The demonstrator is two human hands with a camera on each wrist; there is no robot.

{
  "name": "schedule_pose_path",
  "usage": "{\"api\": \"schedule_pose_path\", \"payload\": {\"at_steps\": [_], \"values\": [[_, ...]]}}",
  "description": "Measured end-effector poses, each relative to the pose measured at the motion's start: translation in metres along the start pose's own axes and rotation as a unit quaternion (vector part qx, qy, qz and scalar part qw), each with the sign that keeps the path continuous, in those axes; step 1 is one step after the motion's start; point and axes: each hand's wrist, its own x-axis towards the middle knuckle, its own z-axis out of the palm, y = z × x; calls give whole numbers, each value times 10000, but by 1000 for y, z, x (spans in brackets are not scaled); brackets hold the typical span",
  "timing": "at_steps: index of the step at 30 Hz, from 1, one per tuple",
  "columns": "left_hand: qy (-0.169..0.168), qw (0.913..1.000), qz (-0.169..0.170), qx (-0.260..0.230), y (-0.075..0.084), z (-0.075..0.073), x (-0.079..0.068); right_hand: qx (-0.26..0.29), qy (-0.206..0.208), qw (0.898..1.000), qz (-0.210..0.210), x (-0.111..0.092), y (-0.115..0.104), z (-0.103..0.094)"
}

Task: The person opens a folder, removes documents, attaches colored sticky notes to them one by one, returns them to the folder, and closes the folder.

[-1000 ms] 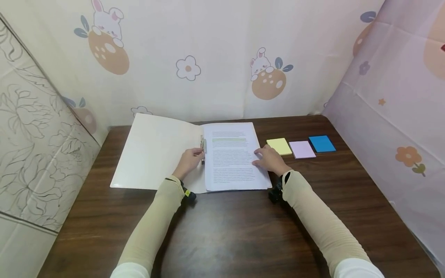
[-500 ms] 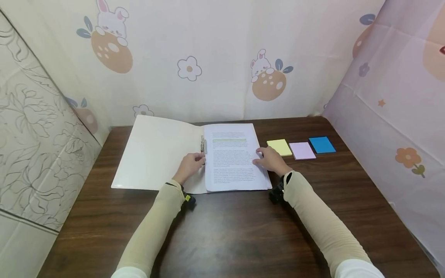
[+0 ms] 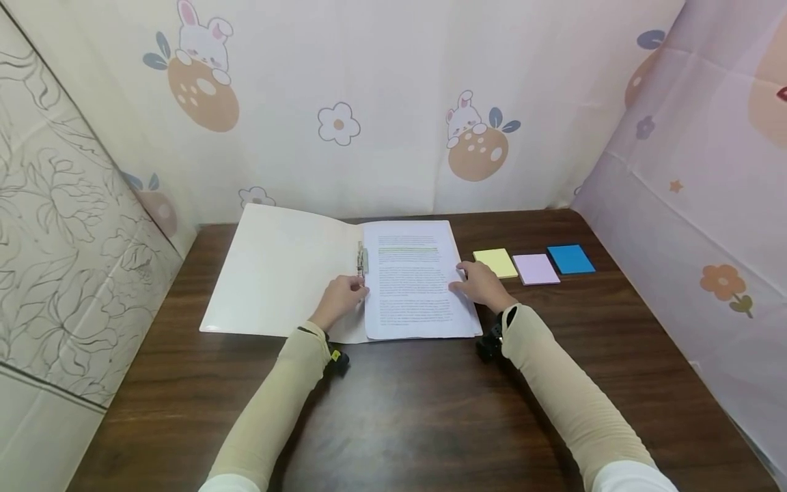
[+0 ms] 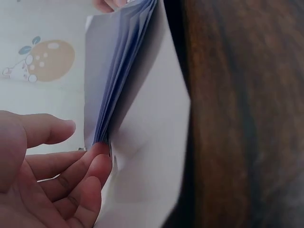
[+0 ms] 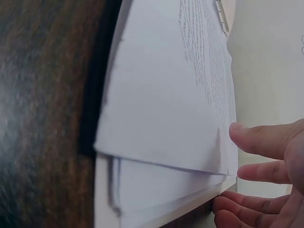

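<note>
A white ring-type folder [image 3: 279, 266] lies spread on the table, its metal clip [image 3: 360, 260] along the spine. On its right half rests a stack of printed sheets [image 3: 408, 273] with one green-highlighted line. At the stack's left edge, just below the clip, is my left hand [image 3: 340, 297]. In the left wrist view its fingertips [image 4: 100, 151] touch the edge of the fanned pages, while the thumb stands apart from them. My right hand [image 3: 482, 283] is at the stack's right edge, thumb and fingers spread, with the fingertips [image 5: 237, 128] right at the paper's side.
Yellow [image 3: 495, 262], lilac [image 3: 536, 269] and blue [image 3: 571, 259] sticky-note pads lie right of the folder. The dark wooden table [image 3: 418, 410] meets a patterned curtain [image 3: 393, 137] behind, with another curtain [image 3: 676, 239] along its right side.
My left hand has slid from the metal clip down along the stack's left edge, toward me. The right hand has stayed nearly in place at the right edge.
</note>
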Motion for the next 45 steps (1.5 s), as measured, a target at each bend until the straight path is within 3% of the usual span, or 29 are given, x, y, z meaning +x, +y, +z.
{"api": "schedule_pose_path", "payload": {"at_steps": [10, 15, 29, 36, 45], "values": [[-45, 9992, 287, 287, 3, 8, 1, 11, 145, 9999, -42, 4, 1, 1], [-69, 9990, 235, 381, 4, 10, 1, 112, 173, 9998, 5, 5, 3, 2], [-19, 9990, 275, 340, 3, 13, 2, 842, 201, 9945, 582, 7, 5, -2], [-22, 9992, 204, 344, 3, 13, 1, 1474, 114, 9838, 1019, 9, 10, -1], [14, 9988, 284, 389, 4, 13, 1, 2631, -82, 9562, 1279, 10, 10, 0]]}}
